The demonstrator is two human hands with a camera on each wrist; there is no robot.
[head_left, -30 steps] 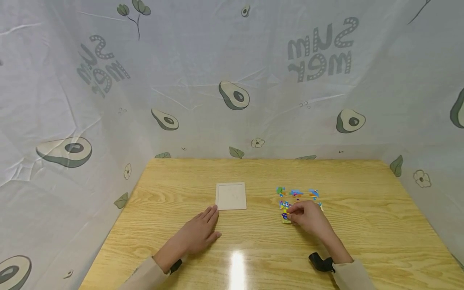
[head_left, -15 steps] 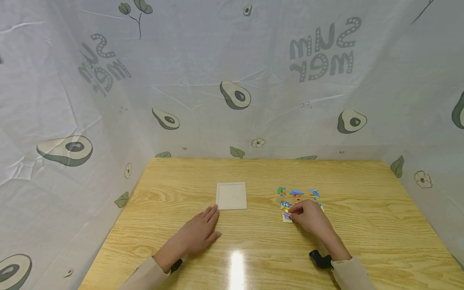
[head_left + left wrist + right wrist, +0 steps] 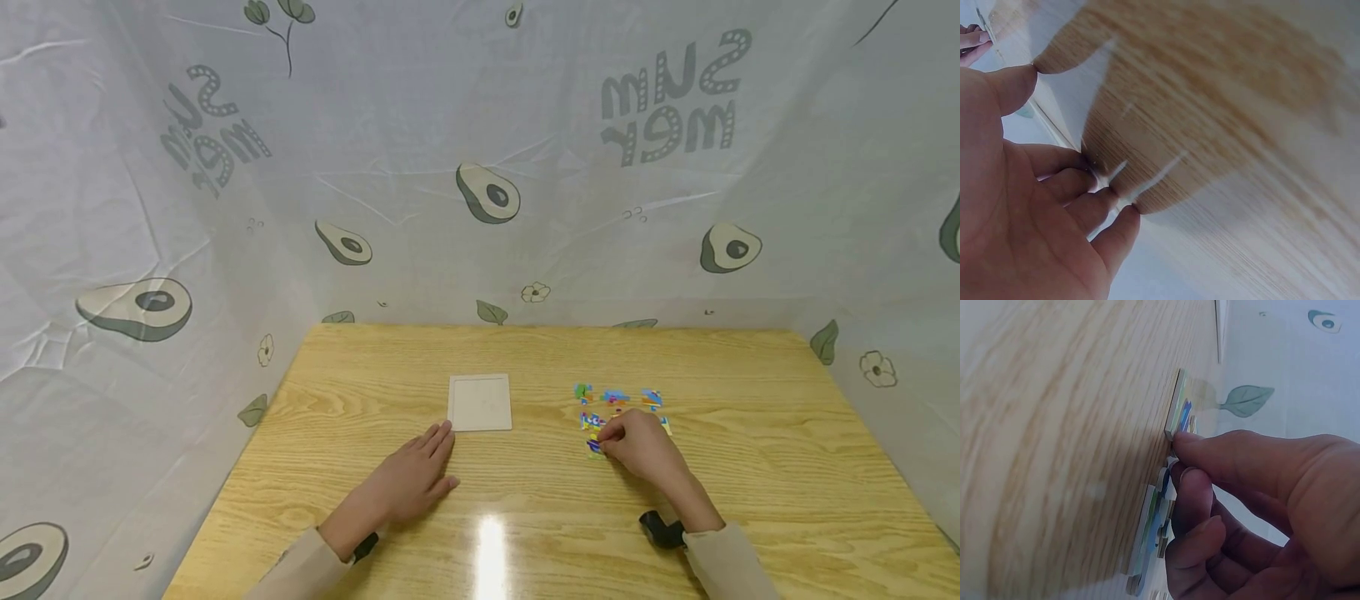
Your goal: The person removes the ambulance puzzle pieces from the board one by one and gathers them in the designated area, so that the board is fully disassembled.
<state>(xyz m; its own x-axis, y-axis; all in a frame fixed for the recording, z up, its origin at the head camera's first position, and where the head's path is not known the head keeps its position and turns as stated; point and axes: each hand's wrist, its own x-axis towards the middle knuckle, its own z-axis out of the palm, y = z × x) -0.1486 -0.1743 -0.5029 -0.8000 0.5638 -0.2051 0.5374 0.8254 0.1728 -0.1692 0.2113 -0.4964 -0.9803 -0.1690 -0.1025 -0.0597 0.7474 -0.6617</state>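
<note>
My right hand [image 3: 645, 446] pinches the edge of a blue and yellow-green jigsaw puzzle piece [image 3: 595, 447] between thumb and forefinger. In the right wrist view this puzzle piece [image 3: 1177, 403] lies low at the wood surface beside the thumb tip. Several other puzzle pieces lie close by, among them one with eyes [image 3: 591, 420]; the hand covers part of the group. My left hand [image 3: 412, 483] rests on the table with fingers straight, its fingertips at the lower left corner of a square cream puzzle tray [image 3: 480, 403]. In the left wrist view the left hand [image 3: 1041, 200] holds nothing.
Further puzzle pieces, such as a green one [image 3: 582, 392] and a blue one [image 3: 652, 398], form a back row. A pale curtain [image 3: 405, 167] with avocado prints rises behind the wooden table [image 3: 360, 375]. Light glares off the table near its front.
The pinched piece has shifted slightly right; its top looked pale with glare half a second ago and shows dark blue now. The left hand stays in place.
</note>
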